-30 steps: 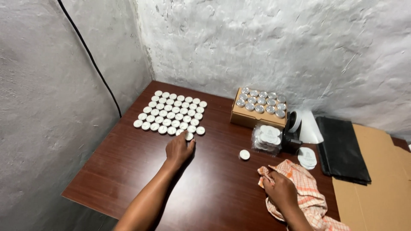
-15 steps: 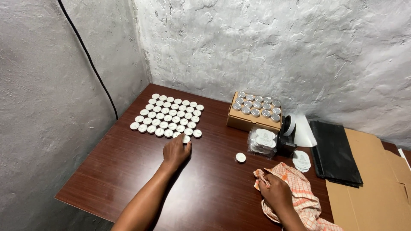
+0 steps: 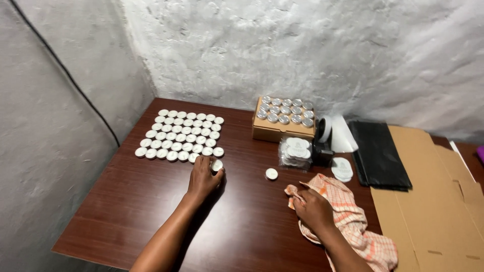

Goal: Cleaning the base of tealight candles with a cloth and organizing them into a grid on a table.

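The left hand (image 3: 203, 176) has its grip pinched around a small white round lid (image 3: 217, 165), fingers curled over it at the near right corner of the grid of white lids (image 3: 182, 133), just below the last row. The lid sits on the surface (image 3: 151, 201), touching or nearly touching the fingertips; I cannot tell whether it is lifted clear.

The right hand (image 3: 313, 209) rests with its grip loosely closed on the orange checked cloth (image 3: 353, 226), bunching the cloth's upper edge against the surface.

Judging from this, the step in hand is setting this lid into line with the rows. The next move calls for a small, careful nudge so it sits beside the row's end lid (image 3: 218, 151) without knocking its neighbours.

A single loose lid (image 3: 271, 174) lies between the two hands. Beyond it stand a clear bag of lids (image 3: 296, 152), a cardboard box of silver-topped tins (image 3: 283, 118), a black sheet (image 3: 380, 153) and flattened cardboard (image 3: 433, 201).
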